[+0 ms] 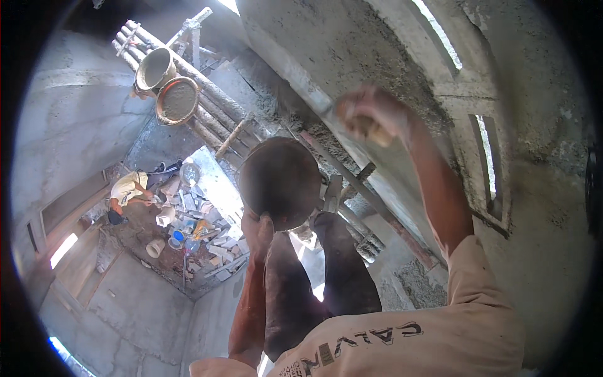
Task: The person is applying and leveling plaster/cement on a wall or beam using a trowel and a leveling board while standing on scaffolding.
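My left hand (256, 231) grips the lower edge of a dark round bucket (280, 179) and holds it up in front of my knees. Shadow hides what is inside. Out to the right, my raised right hand (375, 116) is close to the rough plastered wall (339, 47), smeared by motion. Its fingers are curled around a small tan-handled tool (378, 134); the tool's other end does not show clearly.
Scaffold poles (217, 94) run diagonally past me. On them stand a bucket of grey mortar (178, 100) and another bucket (155, 69). Far below, a person (130, 188) bends near scattered rubble (220, 251) and a white bucket (155, 247). A slanting plank (370, 195) is beside my legs.
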`<state>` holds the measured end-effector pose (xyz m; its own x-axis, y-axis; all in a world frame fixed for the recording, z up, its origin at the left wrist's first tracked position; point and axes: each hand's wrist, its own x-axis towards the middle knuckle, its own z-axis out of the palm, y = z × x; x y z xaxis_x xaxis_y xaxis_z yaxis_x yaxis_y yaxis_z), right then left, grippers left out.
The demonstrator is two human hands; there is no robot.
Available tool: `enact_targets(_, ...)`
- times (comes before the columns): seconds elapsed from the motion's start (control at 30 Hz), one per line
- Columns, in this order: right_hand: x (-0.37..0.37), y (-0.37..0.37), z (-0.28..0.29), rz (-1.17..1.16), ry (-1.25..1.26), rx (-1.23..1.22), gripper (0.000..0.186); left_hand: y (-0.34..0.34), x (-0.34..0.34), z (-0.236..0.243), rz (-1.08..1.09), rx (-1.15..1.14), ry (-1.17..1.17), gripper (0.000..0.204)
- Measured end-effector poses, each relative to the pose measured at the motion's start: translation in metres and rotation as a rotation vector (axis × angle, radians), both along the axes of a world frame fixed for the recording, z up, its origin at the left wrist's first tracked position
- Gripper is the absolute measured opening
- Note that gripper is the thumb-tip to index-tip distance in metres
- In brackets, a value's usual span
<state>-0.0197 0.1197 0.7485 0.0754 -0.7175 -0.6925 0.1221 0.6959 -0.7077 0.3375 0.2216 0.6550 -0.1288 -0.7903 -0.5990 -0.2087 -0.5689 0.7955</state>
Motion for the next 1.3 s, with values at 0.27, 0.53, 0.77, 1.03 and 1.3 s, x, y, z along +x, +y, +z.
enact_targets(0.27,0.020,0.171,0.004,-0.290,0.187,0.287,0.023,0.010,0.031,-0.014,-0.001,0.120,-0.310,0.049)
enact_targets(0.53,0.120,0.160,-0.123,0.961,1.566,-0.312,0.022,0.018,-0.024,0.012,-0.168,0.087,-0.362,0.042)
enact_targets(0.77,0.117,0.167,-0.133,0.373,0.988,-0.116,0.027,0.009,-0.021,0.007,-0.214,-0.056,-0.291,0.044)
enact_targets(1.03,0.105,0.103,-0.065,0.367,0.983,-0.227,0.025,-0.005,0.005,-0.028,0.066,0.041,0.075,0.035)
enact_targets(1.3,0.113,-0.002,0.014,0.314,0.616,-0.473,0.029,-0.007,0.067,-0.029,0.251,0.046,-0.047,0.032)
